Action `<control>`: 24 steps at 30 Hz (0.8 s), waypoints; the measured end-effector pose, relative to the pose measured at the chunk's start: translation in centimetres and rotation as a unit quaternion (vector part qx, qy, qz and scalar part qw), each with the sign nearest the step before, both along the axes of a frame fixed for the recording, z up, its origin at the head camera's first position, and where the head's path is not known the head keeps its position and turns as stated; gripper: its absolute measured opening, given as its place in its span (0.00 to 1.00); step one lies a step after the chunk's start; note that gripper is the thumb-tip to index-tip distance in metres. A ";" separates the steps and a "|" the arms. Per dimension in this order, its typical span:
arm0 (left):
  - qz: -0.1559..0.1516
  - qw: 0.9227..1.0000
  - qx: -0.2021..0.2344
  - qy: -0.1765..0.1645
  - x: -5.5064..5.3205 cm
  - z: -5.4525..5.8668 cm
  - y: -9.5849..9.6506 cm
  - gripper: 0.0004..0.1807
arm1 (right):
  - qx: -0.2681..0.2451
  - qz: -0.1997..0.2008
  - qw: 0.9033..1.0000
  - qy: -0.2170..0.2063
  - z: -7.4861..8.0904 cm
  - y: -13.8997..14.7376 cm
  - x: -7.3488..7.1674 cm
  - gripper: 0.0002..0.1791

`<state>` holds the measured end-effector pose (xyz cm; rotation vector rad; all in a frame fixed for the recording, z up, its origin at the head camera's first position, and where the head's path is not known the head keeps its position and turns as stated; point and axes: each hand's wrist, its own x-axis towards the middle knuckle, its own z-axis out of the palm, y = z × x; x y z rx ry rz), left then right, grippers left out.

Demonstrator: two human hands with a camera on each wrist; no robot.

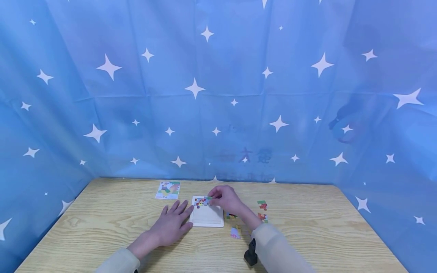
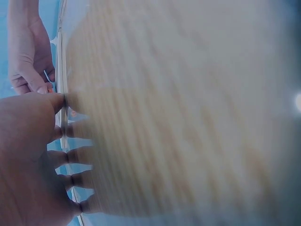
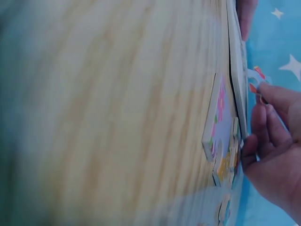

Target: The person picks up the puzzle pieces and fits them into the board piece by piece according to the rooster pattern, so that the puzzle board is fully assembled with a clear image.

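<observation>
A white puzzle tray (image 1: 206, 218) lies near the middle of the wooden table, with colourful jigsaw pieces (image 1: 198, 202) along its far left part. My left hand (image 1: 169, 226) rests flat with fingers spread, the fingertips and thumb right at the tray's left edge. Over the tray's far right corner, my right hand (image 1: 227, 198) pinches a jigsaw piece between thumb and fingers. In the right wrist view this jigsaw piece (image 3: 256, 74) shows pale blue and red, standing up from the tray. The right fingers hide part of it.
Several loose jigsaw pieces (image 1: 235, 232) lie to the right of the tray, some under the right forearm; another piece (image 1: 262, 205) is farther right. A printed picture card (image 1: 168, 190) lies at the back left. A blue star-patterned curtain (image 1: 218, 113) hangs behind the table.
</observation>
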<state>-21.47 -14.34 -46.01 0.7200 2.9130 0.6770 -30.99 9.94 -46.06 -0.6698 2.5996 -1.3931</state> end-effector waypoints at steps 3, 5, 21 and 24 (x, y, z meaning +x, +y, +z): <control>-0.001 1.000 0.002 0.001 -0.1 -0.1 0.0 0.32 | 0.001 0.002 1.000 0.004 -0.1 0.0 0.1 0.05; -0.003 1.000 0.003 0.005 -0.2 -0.4 -0.1 0.32 | 0.002 0.003 1.000 0.004 -0.1 -0.1 0.1 0.06; 0.006 1.000 0.000 -0.004 0.1 0.1 0.1 0.31 | 0.026 -0.015 1.000 -0.001 -0.2 -0.6 0.3 0.05; 0.007 1.000 0.000 -0.003 0.2 0.1 0.1 0.31 | 0.041 -0.014 0.999 0.014 -0.2 -0.6 0.3 0.05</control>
